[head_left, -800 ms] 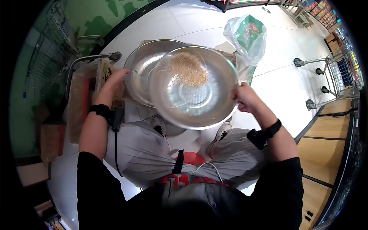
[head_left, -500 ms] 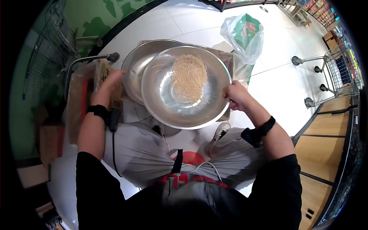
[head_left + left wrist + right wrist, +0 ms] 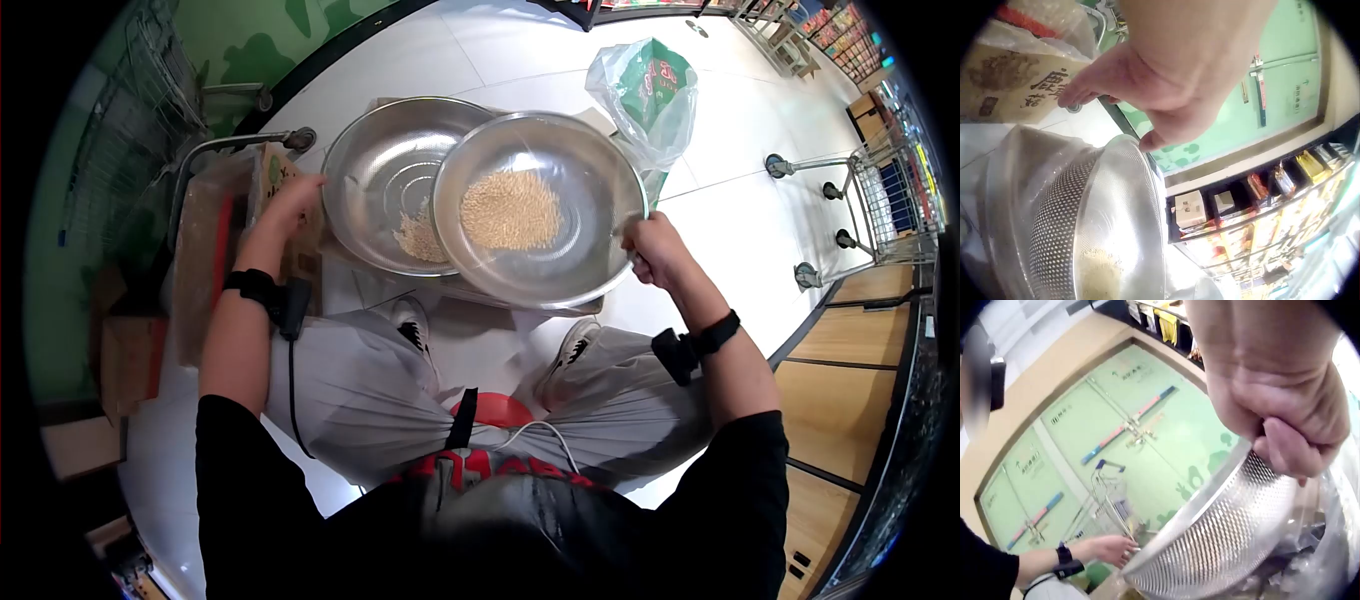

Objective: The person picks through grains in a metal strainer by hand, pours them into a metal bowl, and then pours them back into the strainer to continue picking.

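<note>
My right hand (image 3: pixel 655 250) grips the rim of a steel colander (image 3: pixel 598 200), fingers curled tightly over its edge, as the right wrist view shows. In that colander lies a round heap of tan grain (image 3: pixel 512 212). It overlaps the right side of a second steel colander (image 3: pixel 362 200), whose wall in the left wrist view is full of small holes. A smaller patch of grain (image 3: pixel 417 238) lies on the second colander's bottom, partly hidden by the held one. At the second colander's left rim is my left hand (image 3: pixel 292 205), its fingers extended and thumb tip right at the edge.
Beneath the colanders is a plastic-covered brown carton (image 3: pixel 470 290). An open carton (image 3: pixel 205 255) with a plastic liner stands on the left. A clear and green plastic bag (image 3: pixel 650 100) sits beyond on the right. Carts (image 3: pixel 890 200) stand at both sides; my shoes (image 3: pixel 410 325) are just below.
The held colander shifted slightly left, then right and away from me, with its grain sliding about. Grain now shows in the second colander. My left hand stays near its rim.
</note>
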Demonstrator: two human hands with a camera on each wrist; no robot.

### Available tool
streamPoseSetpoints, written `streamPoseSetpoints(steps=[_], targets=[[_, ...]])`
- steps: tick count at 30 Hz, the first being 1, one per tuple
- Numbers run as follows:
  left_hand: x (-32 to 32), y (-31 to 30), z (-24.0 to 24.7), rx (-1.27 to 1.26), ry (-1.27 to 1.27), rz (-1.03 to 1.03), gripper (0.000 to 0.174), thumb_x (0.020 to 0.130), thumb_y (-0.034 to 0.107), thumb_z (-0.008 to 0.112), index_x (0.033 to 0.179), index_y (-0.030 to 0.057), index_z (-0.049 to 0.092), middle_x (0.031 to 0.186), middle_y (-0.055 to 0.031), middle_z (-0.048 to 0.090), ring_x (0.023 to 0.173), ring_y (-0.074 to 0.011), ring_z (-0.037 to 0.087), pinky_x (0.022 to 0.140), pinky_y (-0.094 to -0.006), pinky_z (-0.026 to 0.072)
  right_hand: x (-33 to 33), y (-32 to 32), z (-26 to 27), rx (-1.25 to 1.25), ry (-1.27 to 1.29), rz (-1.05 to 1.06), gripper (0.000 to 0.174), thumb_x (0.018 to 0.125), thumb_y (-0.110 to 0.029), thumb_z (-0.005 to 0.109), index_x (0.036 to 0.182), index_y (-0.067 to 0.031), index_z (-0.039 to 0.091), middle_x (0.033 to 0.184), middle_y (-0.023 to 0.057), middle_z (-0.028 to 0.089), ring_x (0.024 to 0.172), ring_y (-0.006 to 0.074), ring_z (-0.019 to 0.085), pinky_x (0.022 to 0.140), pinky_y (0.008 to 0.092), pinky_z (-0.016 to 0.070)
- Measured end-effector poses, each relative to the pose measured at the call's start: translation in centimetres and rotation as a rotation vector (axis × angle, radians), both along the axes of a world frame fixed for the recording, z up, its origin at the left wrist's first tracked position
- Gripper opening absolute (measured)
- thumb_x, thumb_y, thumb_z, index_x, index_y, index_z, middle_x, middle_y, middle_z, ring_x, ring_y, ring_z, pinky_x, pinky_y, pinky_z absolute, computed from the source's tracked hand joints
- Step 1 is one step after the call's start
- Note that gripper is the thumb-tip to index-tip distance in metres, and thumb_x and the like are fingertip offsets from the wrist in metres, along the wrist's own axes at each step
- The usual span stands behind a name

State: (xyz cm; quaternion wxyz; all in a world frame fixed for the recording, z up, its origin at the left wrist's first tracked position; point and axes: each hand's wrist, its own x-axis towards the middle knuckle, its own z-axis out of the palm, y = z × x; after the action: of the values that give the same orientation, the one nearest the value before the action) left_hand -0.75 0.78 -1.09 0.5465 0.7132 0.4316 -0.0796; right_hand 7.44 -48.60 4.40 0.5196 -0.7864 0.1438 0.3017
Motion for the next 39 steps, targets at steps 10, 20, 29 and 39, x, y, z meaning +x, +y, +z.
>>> streamPoseSetpoints(steps=[10, 20, 29, 39], targets=[[0.1, 2.5, -1.4, 0.001, -0.032, -0.091, 0.053, 0.092, 0.036, 0.056, 0.134, 0.0027, 0.052, 0.131, -0.015, 0.056, 0.117, -0.0267, 0.053, 0.096, -0.0474, 0.0401, 0.1, -1.0, -0.2, 0.087, 0.021, -0.015, 0.013, 0.076, -0.003, 0.051, 0.087, 0.0012, 0.045, 0.056, 0.0034, 0.039, 0.035, 0.0102, 0.034, 0.029, 0.0282, 0.0214], [0.7, 3.5, -3.1, 0.002, 0.013, -0.084, 0.066, 0.091, 0.042, 0.054, 0.143, 0.0028, 0.041, 0.147, -0.0204, 0.041, 0.133, -0.0329, 0.04, 0.104, -0.05, 0.0343, 0.1, -1.2, -0.1, 0.12, 0.084, -0.031, 0.018, 0.075, -0.001, 0.052, 0.091, -0.0007, 0.044, 0.063, 0.0074, 0.042, 0.037, 0.0109, 0.034, 0.03, 0.0282, 0.0221], [0.3, 2.2, -1.3, -0.039, -0.019, -0.119, 0.066, 0.092, 0.043, 0.053, 0.142, 0.0025, 0.043, 0.145, -0.0176, 0.044, 0.131, -0.0303, 0.041, 0.104, -0.0475, 0.0326, 0.3, -2.1, 1.6, 0.028, 0.063, 0.052, 0.011, 0.077, -0.003, 0.05, 0.086, -0.0015, 0.045, 0.056, 0.0027, 0.039, 0.036, 0.0085, 0.032, 0.028, 0.0276, 0.0225], [0.3, -0.1, 1.8, 0.055, 0.003, -0.068, 0.055, 0.085, 0.049, 0.06, 0.125, 0.0104, 0.057, 0.116, -0.011, 0.06, 0.1, -0.0232, 0.057, 0.081, -0.0408, 0.0464, 0.6, -2.4, 3.1, 0.025, 0.078, 0.149, 0.014, 0.078, -0.005, 0.05, 0.091, -0.0005, 0.048, 0.055, 0.0024, 0.039, 0.034, 0.0089, 0.032, 0.029, 0.0259, 0.0225]])
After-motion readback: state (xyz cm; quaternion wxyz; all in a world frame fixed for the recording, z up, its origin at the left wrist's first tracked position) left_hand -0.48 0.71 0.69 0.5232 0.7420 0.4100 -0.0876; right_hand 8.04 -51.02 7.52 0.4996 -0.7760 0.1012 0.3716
